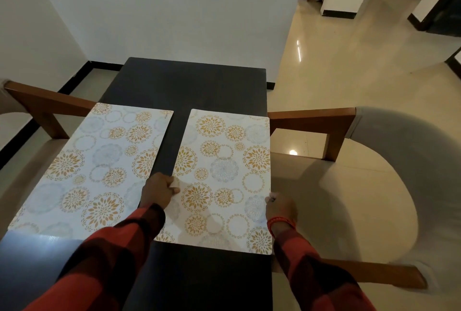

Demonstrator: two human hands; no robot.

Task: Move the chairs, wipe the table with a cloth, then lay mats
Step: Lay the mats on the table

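Two white mats with gold and grey flower circles lie side by side on the dark table (189,86). The left mat (94,166) lies flat, apart from both hands. My left hand (158,192) grips the left edge of the right mat (224,176), thumb on top. My right hand (280,207) holds the same mat's right edge, at the table's right side. Both sleeves are red and black plaid. No cloth is in view.
A wooden chair (349,186) with a beige seat and grey back stands at the table's right. Another wooden chair (42,108) sits at the left. A white wall rises behind the table. Shiny tiled floor (349,73) opens to the right.
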